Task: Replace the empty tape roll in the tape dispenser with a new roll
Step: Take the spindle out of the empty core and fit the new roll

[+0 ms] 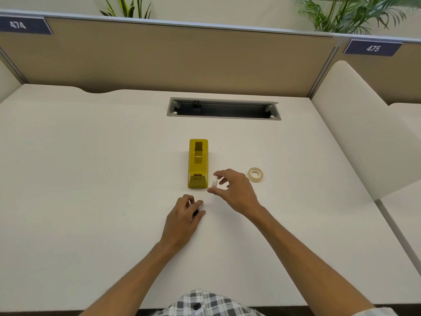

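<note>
1. On the white worktop point(91, 179), head view: both forearms enter from the bottom edge; the elbows are cut off by the frame. A strip of checked shirt point(205, 304) shows at bottom centre.
2. Hidden or unclear: the left hand point(184, 215) is curled over a small dark object point(195, 212), of which only a sliver shows between the fingers and thumb. Cannot tell what it is. The inside of the cable tray point(224, 108), a recessed slot at the back of the worktop, is in shadow.
3. Right hand point(232, 190): fingers partly curled, thumb and forefinger pinching a small white ring, the empty core point(214, 182), held on edge just beside the near right corner of the dispenser. Whether the core touches the dispenser cannot be told.
4. Left hand: closed loosely around the dark object, knuckles up, low over the worktop near the front of the dispenser but apart from it.
5. Yellow tape dispenser point(198, 164): stands mid-worktop, long axis running away from the person, the sloped end nearest the person. The roll bay on top appears open; its contents are hard to make out.
6. New tape roll point(255, 174): lies flat on the worktop, to the right of the dispenser and just beyond the right hand, touched by neither hand.
7. Background: tan partition point(159, 60) with number tags reading 474 and 475; plant leaves above it.
</note>
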Tool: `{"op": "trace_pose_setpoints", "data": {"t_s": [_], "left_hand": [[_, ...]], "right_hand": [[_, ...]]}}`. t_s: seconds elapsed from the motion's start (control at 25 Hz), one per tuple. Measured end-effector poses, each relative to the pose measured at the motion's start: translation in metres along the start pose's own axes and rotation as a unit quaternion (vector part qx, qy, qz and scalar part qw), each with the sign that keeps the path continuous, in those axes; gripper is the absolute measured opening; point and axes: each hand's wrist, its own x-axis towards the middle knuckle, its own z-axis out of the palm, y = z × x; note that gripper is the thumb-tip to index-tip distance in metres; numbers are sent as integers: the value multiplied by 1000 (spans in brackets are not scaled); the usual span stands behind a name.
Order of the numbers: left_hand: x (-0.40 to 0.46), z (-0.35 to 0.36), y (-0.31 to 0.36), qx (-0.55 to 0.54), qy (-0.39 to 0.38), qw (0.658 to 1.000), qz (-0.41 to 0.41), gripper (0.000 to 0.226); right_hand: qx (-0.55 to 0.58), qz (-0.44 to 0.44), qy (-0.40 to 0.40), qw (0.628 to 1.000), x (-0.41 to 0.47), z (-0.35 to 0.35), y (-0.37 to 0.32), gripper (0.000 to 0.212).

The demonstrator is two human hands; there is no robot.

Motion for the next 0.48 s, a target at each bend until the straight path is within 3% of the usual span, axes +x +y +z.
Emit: {"op": "trace_pose_setpoints", "data": {"t_s": [0.28,0.48], "left_hand": [[15,-12,5,-81,11,997,-9,35],[29,-22,16,-121,26,992,-23,28]], "right_hand": [[8,-1,16,1000,6,-4,7,44],[-8,12,37,999,17,-5,18,52]]}}
